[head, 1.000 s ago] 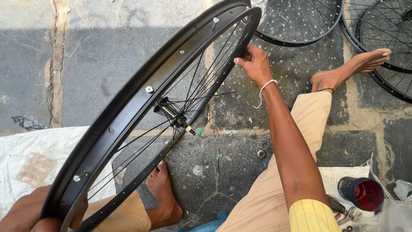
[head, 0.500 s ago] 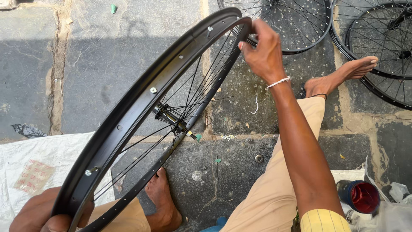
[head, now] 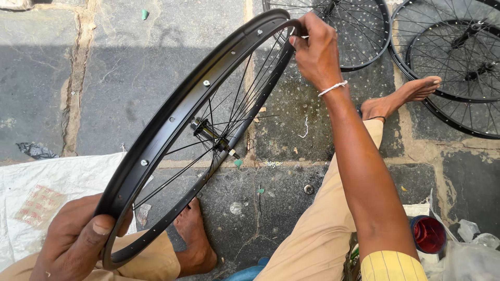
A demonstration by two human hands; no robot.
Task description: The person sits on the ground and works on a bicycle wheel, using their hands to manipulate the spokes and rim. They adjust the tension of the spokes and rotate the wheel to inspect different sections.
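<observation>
Wheel rim [head: 172, 125] between both hands [head: 75, 242]; left fingers seemingly hidden behind.

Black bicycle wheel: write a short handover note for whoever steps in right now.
Left hand: grip shut on the near edge of the black rim.
Right hand: fingertips pinched at the rim's far edge, where the spokes meet it.
The wheel is held tilted above the stone floor; its hub is in place.
Done: spokes are fitted.
Left: cannot tell.
Other wheels lie ahead.
</observation>
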